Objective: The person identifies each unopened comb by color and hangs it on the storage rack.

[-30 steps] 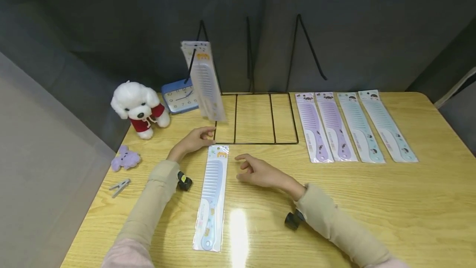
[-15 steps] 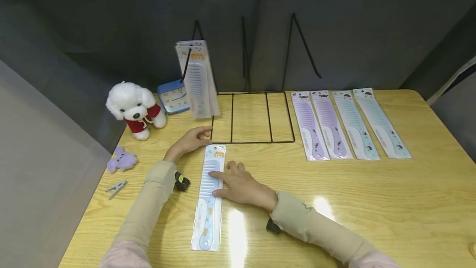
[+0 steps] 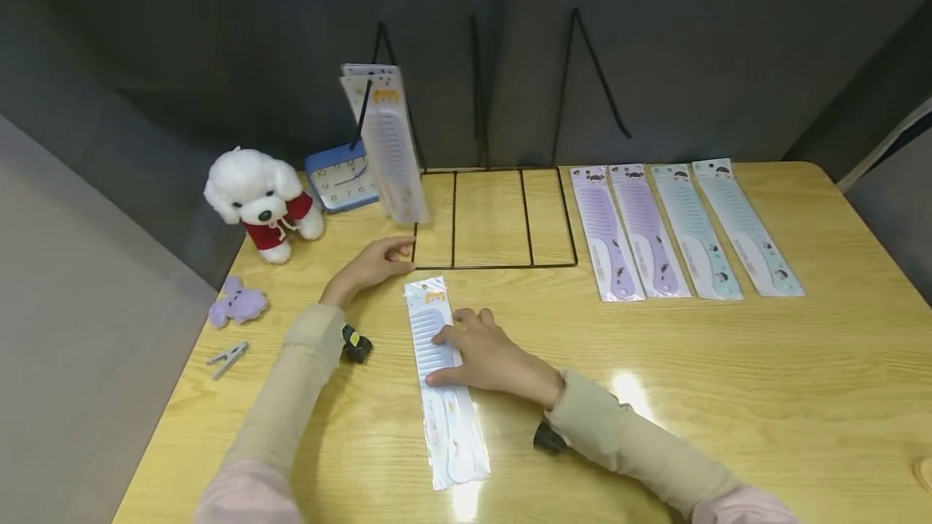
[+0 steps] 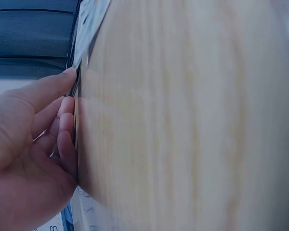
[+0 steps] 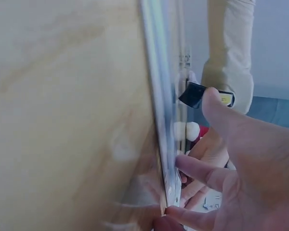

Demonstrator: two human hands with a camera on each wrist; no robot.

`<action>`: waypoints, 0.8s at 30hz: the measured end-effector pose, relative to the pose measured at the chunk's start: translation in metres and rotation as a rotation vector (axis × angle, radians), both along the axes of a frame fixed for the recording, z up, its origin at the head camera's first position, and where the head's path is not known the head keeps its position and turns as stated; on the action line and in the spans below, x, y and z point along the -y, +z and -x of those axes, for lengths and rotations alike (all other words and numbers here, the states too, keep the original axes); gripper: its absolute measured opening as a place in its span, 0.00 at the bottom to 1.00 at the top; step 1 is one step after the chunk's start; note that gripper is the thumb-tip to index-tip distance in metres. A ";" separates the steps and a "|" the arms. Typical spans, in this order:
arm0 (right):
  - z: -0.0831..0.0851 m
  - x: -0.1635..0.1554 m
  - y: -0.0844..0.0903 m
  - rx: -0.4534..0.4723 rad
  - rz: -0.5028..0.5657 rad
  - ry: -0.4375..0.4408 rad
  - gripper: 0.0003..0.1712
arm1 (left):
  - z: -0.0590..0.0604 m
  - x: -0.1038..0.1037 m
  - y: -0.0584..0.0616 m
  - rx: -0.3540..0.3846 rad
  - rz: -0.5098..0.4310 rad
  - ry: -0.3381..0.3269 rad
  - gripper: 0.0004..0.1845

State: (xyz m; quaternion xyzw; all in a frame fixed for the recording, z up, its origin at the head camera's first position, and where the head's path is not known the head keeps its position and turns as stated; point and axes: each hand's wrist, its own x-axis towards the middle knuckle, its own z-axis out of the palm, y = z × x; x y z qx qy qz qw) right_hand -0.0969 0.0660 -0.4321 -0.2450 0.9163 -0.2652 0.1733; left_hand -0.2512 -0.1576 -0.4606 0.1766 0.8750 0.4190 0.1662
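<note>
A bagged blue comb [image 3: 435, 358] lies on the table before me, its handle end toward me. Over its toothed half, my right hand [image 3: 495, 358] reaches with thumb and forefinger spread. In the right wrist view, fingertips [image 5: 180, 161] touch the bag while the thumb stands off it. My left hand [image 3: 371, 265] rests at the near left corner of the black wire rack [image 3: 495, 268], thumb and curled fingers at its wire. In the left wrist view, that thumb [image 4: 62, 79] meets the wire. Several bagged combs [image 3: 389, 148] hang on the rack's left hook.
Right of the rack lie two bagged purple combs [image 3: 606, 237] and two bagged green combs [image 3: 695, 225]. On the left are a white plush dog [image 3: 255, 188], a blue clock [image 3: 342, 180], a purple plush toy [image 3: 236, 303] and a grey clothespin [image 3: 228, 358]. Dark cloth hangs behind.
My right hand has come left onto the bagged comb. Its handle end has swung to the right, turning the comb. My left hand has stayed at the rack corner.
</note>
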 end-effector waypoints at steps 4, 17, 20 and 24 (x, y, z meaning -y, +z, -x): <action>-0.006 -0.005 0.003 0.006 0.023 -0.029 0.37 | 0.002 -0.001 0.001 0.006 -0.006 -0.005 0.30; -0.017 -0.012 0.006 0.176 0.150 -0.199 0.44 | 0.001 0.000 0.006 0.033 -0.037 -0.010 0.29; -0.015 -0.020 0.003 0.228 0.216 -0.184 0.44 | 0.002 0.001 0.004 0.027 -0.031 -0.003 0.30; -0.013 -0.032 0.002 0.310 0.314 -0.178 0.44 | 0.001 0.000 0.002 0.038 -0.020 0.008 0.30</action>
